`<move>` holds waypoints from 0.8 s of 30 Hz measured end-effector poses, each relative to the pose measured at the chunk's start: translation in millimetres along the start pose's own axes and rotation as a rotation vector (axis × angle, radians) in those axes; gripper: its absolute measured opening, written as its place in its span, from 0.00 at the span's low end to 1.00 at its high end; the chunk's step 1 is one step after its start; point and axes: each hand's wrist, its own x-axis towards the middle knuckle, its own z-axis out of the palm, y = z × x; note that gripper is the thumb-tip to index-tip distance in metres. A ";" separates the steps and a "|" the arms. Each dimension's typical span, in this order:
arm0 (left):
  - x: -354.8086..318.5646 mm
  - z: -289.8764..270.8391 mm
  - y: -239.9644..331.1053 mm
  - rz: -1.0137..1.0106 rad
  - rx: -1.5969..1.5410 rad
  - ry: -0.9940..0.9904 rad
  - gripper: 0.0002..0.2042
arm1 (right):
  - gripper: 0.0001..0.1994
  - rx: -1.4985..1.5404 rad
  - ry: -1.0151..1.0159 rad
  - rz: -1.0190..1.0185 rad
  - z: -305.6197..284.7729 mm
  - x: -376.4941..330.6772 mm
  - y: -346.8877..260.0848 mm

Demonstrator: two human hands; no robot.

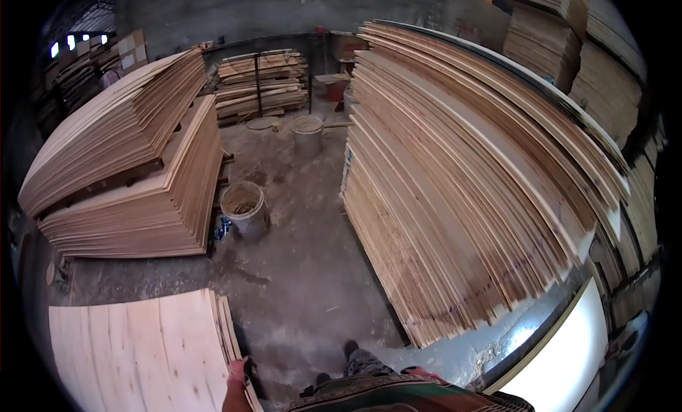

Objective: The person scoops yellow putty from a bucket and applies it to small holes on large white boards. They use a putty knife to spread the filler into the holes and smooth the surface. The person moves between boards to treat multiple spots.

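Head view is looking down over a workshop floor [305, 270] of grey concrete, with stacks of thin wood sheets standing all around. At the lower left, the left hand [238, 373] is resting at the right edge of a low pile of pale veneer sheets [142, 348]; it is touching the topmost sheets there, but how far the fingers are spread or curled is too hidden at the frame's lower edge to tell. The right hand is lying out of sight; only a striped garment [398, 398] and a dark shoe [351, 349] are showing at the bottom middle. Just right of the shoe, a tall slanting stack of sheets [469, 192] is filling the right half of the picture, its edges fanning downward toward the floor. Across the floor, at the left, a two-tier stack of sheets [135, 177] is sitting on dark spacers, well apart from the low pile. A grey bucket [245, 207] holding brownish matter is standing just beside that stack's right corner, and a second bucket [307, 131] is standing farther back, near a rack of boards [261, 85] against the far wall. A white panel [568, 355] is leaning at the lower right.
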 end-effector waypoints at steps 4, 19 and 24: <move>158.1 38.9 112.7 0.036 -0.552 -0.069 0.16 | 0.15 -0.291 0.112 -0.036 -26.3 181.9 134.1; 341.6 53.8 362.6 -0.250 -0.267 -0.209 0.14 | 0.12 0.389 0.172 -0.238 -248.4 413.2 -535.2; 474.2 49.5 439.9 -0.312 -0.346 -0.222 0.13 | 0.13 0.506 0.231 -0.219 -269.3 492.2 -653.7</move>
